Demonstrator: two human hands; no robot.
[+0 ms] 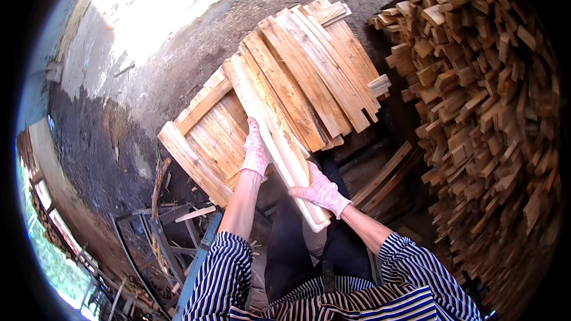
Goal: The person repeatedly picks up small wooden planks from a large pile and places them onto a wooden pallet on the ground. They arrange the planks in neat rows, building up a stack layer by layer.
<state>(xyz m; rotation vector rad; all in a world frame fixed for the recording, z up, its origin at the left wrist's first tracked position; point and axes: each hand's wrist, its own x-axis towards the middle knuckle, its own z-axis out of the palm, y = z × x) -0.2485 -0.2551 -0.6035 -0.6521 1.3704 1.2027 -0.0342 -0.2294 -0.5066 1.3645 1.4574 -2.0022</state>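
A long pale wooden board (275, 137) slants across the middle, its near end close to my legs and its far end over a stack of planks (303, 71). My left hand (256, 150), in a pinkish knit work glove with bare fingertips, grips the board's left edge about halfway along. Nearer to me, my right hand (324, 191), gloved alike, is closed round the right side with its thumb across the top. Left of the board, more planks (208, 139) lie side by side with a crosspiece over them. Both hands' undersides are hidden.
A tall pile of cut wood pieces (476, 113) fills the right side. Metal frames (151, 235) and a blue bar (205, 244) stand at lower left, with scrap sticks around. Loose strips (383, 175) lie right of my legs. Sunlight falls on the dirt floor (160, 77) beyond.
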